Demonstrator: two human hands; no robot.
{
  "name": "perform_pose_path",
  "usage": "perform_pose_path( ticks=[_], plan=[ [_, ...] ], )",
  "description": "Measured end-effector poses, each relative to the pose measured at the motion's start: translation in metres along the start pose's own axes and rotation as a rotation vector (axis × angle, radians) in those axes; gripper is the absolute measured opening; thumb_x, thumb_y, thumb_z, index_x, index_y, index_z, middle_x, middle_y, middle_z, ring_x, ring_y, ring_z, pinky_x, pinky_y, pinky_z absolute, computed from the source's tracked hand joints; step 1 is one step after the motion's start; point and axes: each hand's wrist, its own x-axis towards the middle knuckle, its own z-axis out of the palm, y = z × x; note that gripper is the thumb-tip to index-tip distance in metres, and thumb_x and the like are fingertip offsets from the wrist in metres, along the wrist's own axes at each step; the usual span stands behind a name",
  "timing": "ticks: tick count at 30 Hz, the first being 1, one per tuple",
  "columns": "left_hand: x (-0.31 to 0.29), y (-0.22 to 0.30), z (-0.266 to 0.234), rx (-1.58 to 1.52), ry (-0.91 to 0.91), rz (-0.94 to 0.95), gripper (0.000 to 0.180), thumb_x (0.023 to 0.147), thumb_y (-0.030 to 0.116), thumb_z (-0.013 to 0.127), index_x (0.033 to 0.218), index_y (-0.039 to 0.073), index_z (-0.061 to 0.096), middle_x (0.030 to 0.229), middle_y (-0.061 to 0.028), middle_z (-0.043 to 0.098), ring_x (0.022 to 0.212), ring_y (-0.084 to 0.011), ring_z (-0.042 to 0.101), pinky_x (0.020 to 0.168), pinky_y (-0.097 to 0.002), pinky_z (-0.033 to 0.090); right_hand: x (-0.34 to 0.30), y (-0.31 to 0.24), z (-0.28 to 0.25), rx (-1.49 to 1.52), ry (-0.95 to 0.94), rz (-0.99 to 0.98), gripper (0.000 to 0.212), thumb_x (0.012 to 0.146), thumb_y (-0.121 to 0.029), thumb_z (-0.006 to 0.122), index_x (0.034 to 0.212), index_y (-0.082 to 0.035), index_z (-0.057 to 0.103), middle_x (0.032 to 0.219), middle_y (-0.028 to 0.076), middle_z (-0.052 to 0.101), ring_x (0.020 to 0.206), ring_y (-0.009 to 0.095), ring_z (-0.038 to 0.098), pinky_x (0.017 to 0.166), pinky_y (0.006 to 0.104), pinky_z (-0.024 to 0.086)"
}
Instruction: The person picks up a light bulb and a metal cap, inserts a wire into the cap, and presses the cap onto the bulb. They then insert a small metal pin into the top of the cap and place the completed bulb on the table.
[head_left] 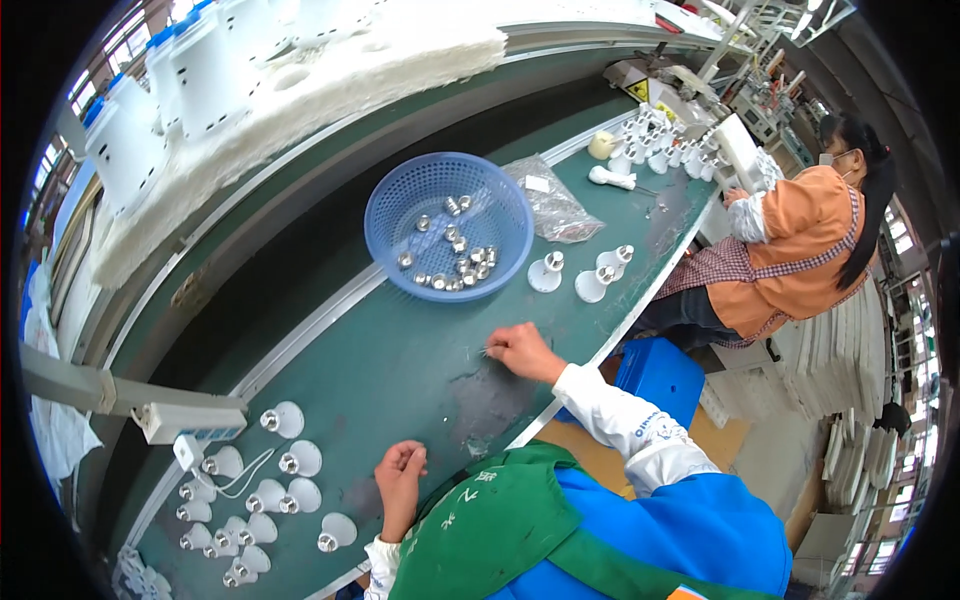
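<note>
The right hand (525, 351), fingertips closed, pinches what look like fine pale strands (487, 351) above the green worktop (345, 365). The left hand (401, 478) curls near the bench edge; whether it holds anything I cannot tell. Beyond the right hand, a blue perforated basket (381, 235) contains silver screw caps (459, 244), beside a clear plastic bag (562, 208). Capped white lamp housings (303, 458) cluster to the left.

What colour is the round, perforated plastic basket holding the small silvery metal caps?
The round, perforated plastic basket is blue; it shows best in the head view.
</note>
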Motion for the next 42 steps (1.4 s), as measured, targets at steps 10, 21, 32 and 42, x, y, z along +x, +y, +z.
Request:
perform_pose_path(
  ticks=[10, 21, 32, 42],
  plan=[
    [0.021, -0.012, 0.008, 0.016, -0.049, 0.052, 0.011, 0.084, 0.010, 0.064, 0.093, 0.002, 0.064, 0.081, 0.0008, 0.063, 0.069, -0.0047, 0.057, 0.056, -0.0207, 0.045, 0.000, 0.023, 0.044, -0.095, 0.000, -0.104, 0.014, 0.080, -0.015, 0.056, 0.080, -0.007, 0.068, 0.075, 0.017, 0.065, 0.069, 0.038, 0.060, 0.068, 0.0465, 0.049],
    [0.089, -0.009, 0.069, 0.392, -0.219, 0.275, 0.012, 0.082, 0.011, 0.065, 0.090, 0.001, 0.065, 0.073, 0.0007, 0.062, 0.060, -0.0059, 0.054, 0.054, -0.0212, 0.044, -0.004, 0.029, 0.045, -0.511, -0.051, -0.280, 0.010, 0.066, -0.010, 0.056, 0.070, -0.004, 0.062, 0.075, 0.016, 0.063, 0.070, 0.034, 0.062, 0.063, 0.0445, 0.050],
    [0.123, -0.004, 0.107, 0.684, -0.112, 0.543, 0.018, 0.079, 0.015, 0.064, 0.091, 0.001, 0.065, 0.082, -0.0148, 0.066, 0.072, -0.0340, 0.062, 0.067, -0.0404, 0.048, -0.007, 0.012, 0.032, -0.241, 0.002, -0.401, 0.011, 0.064, -0.007, 0.060, 0.074, -0.004, 0.065, 0.069, 0.013, 0.060, 0.072, 0.033, 0.060, 0.065, 0.0433, 0.048],
    [0.120, 0.012, 0.096, 0.031, -0.202, -0.020, 0.012, 0.086, 0.011, 0.061, 0.089, 0.000, 0.065, 0.077, -0.0054, 0.064, 0.062, -0.0082, 0.057, 0.048, -0.0224, 0.048, -0.006, -0.006, 0.006, -0.150, 0.062, -0.322, 0.024, 0.068, -0.012, 0.069, 0.091, -0.008, 0.065, 0.089, 0.008, 0.065, 0.088, 0.029, 0.059, 0.081, 0.0410, 0.045]
  ],
)
